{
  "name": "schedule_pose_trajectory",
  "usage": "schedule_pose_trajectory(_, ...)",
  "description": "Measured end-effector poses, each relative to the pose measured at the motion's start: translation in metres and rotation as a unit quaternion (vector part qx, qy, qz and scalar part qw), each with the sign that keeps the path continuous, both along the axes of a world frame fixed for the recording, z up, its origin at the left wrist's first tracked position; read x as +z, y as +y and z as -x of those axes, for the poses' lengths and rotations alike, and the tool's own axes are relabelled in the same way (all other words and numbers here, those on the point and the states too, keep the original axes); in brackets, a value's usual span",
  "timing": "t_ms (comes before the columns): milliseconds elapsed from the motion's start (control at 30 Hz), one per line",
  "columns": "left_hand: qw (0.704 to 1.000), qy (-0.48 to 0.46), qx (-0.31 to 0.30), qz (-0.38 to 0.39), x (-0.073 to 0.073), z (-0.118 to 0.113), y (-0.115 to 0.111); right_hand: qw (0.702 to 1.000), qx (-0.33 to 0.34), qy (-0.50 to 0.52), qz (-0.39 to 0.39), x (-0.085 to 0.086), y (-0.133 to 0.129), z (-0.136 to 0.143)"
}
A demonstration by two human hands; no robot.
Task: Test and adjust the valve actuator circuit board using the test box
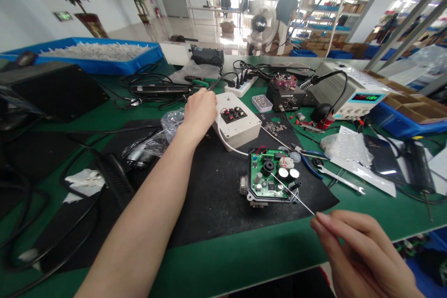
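My left hand [200, 108] is closed at the left rear edge of a pale box [242, 134] with a small toggle switch and red and black terminals on top. What its fingers hold, if anything, is hidden. My right hand [356, 247] pinches the end of a thin white stick or wire [296, 198]. That thin piece slants up and left over a green circuit board [260, 186], which sits in an open metal housing [249, 195] with round fittings. A white cable [223, 138] runs from the box to the housing.
A black mat [213, 205] lies under the housing. Pliers [310, 160] and a wrench [344, 180] lie to its right. Behind stand a power strip [240, 84], a tub of small metal parts [261, 102], a soldering station [286, 98] and a bench power supply [349, 88]. Cables crowd the left.
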State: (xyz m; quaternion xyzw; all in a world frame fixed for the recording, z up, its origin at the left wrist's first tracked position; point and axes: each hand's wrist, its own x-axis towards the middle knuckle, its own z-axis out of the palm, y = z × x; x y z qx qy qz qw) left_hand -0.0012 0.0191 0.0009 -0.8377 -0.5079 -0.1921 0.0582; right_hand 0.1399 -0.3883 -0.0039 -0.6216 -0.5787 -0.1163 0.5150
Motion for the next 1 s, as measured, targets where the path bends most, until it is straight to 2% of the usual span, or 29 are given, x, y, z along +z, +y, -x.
schedule_pose_trajectory(567, 1.000, -0.005, -0.011, -0.017, -0.004, 0.001, 0.003, 0.999, -0.034, 0.038, -0.001, 0.000, 0.006, 0.011)
schedule_pose_trajectory(733, 1.000, -0.015, -0.013, -0.010, -0.003, 0.001, 0.003, 0.999, 0.004, -0.032, 0.026, 0.004, 0.003, 0.002)
schedule_pose_trajectory(1000, 1.000, -0.014, -0.007, -0.001, -0.003, 0.001, 0.003, 0.992, -0.024, -0.110, 0.052, 0.007, -0.005, -0.010)
